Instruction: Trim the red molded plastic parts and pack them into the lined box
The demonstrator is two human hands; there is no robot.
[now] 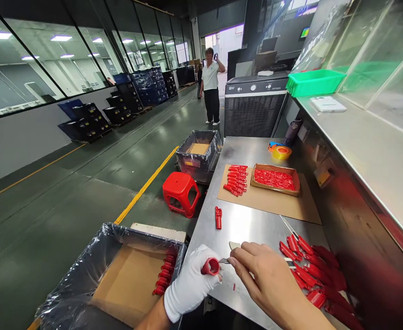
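A left hand in a white cloth glove (189, 284) holds a short red plastic piece (210, 266) just over the near edge of the grey steel table (242, 224). Its fingers (204, 256) are closed around the piece. A bare right hand (270, 284) is just beside it, and its fingers (246, 259) pinch a thin metal tool (224, 261). The tip of the tool is right by the open end of the red piece, but I cannot tell if they touch. The step in hand looks like work on this one red piece with the small tool. A move from here calls for a firm left hand and a slow, careful tip.

A messy pile of long red plastic pieces (311, 270) lies on the table to the right. One lone red piece (218, 217) lies further up the table. Past it, a flat brown card sheet (232, 183) carries a neat row of red pieces (236, 179) and a brown cardboard tray full of thin red bits (275, 178). Left of the table, a cardboard box lined with clear plastic (119, 275) holds a few red pieces (163, 275) against its wall.
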